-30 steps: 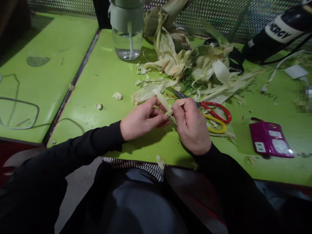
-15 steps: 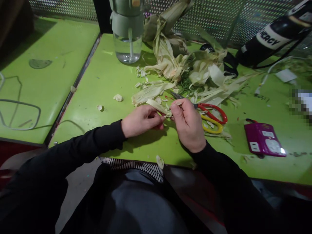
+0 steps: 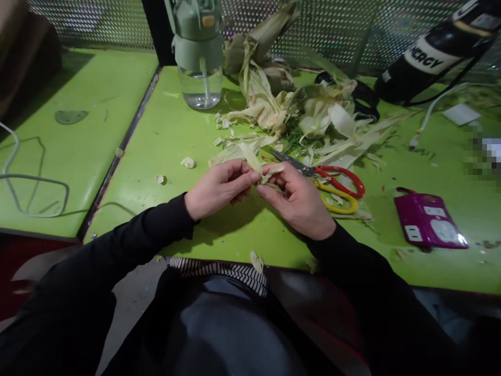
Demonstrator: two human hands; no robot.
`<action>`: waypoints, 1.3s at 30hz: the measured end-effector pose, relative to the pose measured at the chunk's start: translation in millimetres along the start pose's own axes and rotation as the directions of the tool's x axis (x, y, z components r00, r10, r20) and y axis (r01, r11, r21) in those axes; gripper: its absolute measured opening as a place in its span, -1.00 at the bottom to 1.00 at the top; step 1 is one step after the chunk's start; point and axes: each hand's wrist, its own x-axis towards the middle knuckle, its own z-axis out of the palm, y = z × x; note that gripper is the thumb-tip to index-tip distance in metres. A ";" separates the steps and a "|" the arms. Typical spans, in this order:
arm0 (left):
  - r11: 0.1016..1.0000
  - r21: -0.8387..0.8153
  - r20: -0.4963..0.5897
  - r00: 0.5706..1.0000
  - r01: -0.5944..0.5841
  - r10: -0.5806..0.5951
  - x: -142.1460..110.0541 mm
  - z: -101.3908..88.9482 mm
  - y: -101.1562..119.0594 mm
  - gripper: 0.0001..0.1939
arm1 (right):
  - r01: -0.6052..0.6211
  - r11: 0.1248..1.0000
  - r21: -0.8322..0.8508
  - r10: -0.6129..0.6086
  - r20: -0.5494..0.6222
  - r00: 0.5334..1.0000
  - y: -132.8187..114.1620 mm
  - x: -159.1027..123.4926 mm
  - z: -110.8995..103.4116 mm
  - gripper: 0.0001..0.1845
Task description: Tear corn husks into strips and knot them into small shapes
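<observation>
Between my two hands is a pale strip of corn husk (image 3: 252, 158), bunched where the fingertips meet. My left hand (image 3: 221, 187) pinches it with thumb and forefinger. From the other side my right hand (image 3: 299, 198) grips the same piece, its thumb and bent fingers close to the left thumb. Short husk ends stick out over the right fingers. Just behind my right hand lie scissors (image 3: 338, 180) with one red and one yellow handle, blades pointing left. A heap of dry corn husks (image 3: 270, 107) spreads over the green table beyond the hands.
A clear bottle with a green lid (image 3: 199, 68) stands at the back. To the right are a black bottle (image 3: 425, 57), a white cable (image 3: 425, 120) and a purple socket box (image 3: 428, 220). Small husk scraps (image 3: 188, 162) lie left, near the table seam (image 3: 121, 146). A mesh panel (image 3: 332, 31) rises behind.
My hands have come closer together on the husk, and the right hand has turned lower. The husk strip now points more upright. The scissor blades show more. The view has shifted slightly.
</observation>
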 end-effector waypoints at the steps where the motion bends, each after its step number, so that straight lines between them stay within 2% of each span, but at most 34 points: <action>1: 1.000 0.008 0.004 1.000 -0.003 0.003 -0.5 -0.6 0.3 -0.77 | 0.002 1.000 0.005 -0.001 -0.008 1.000 1.3 0.0 -0.9 -0.76; 7: 0.993 0.051 0.049 0.994 -0.105 0.102 -2.7 -2.3 -2.3 -0.81 | -0.028 0.993 0.114 0.042 -0.129 0.991 -0.5 -0.1 -3.5 -0.69; 14: 0.969 0.136 0.093 0.976 -0.207 0.195 -7.3 -2.9 4.6 -0.86 | -0.033 0.953 0.301 0.075 -0.128 0.989 -7.8 -0.2 1.1 -0.62; 18: 0.960 0.168 0.140 0.969 -0.224 0.201 -8.7 -4.0 4.5 -0.84 | -0.032 0.943 0.332 0.091 -0.164 0.982 -8.2 -3.4 5.3 -0.61; 22: 0.957 0.195 0.181 0.967 -0.214 0.179 -5.6 -5.7 -5.6 -0.82 | -0.045 0.937 0.347 0.103 -0.149 0.984 -6.9 -1.4 5.0 -0.63; 26: 0.936 0.266 0.080 0.973 -0.230 0.217 -1.3 -7.2 -14.8 -0.82 | -0.097 0.975 0.198 0.121 -0.110 0.987 -3.8 3.9 -0.8 -0.66; 29: 0.957 0.157 0.065 0.969 -0.244 0.237 1.3 -7.9 -16.4 -0.73 | -0.080 0.994 0.072 0.088 -0.103 0.991 -3.6 3.9 -3.9 -0.69; 33: 0.976 0.099 0.061 0.980 -0.195 0.190 5.0 -8.3 -17.5 -0.71 | -0.053 0.999 -0.012 0.053 0.011 0.999 -8.3 -1.7 -5.1 -0.74; 36: 0.984 0.075 0.058 0.986 -0.161 0.157 5.8 -5.5 -18.3 -0.69 | -0.065 0.986 -0.152 0.057 -0.054 0.997 -11.7 -4.0 -5.6 -0.80; 39: 0.992 0.019 0.062 0.991 -0.121 0.120 4.1 -0.3 -18.2 -0.64 | 0.056 0.924 -0.379 -0.105 -0.112 0.988 -12.9 -3.3 -5.4 -0.88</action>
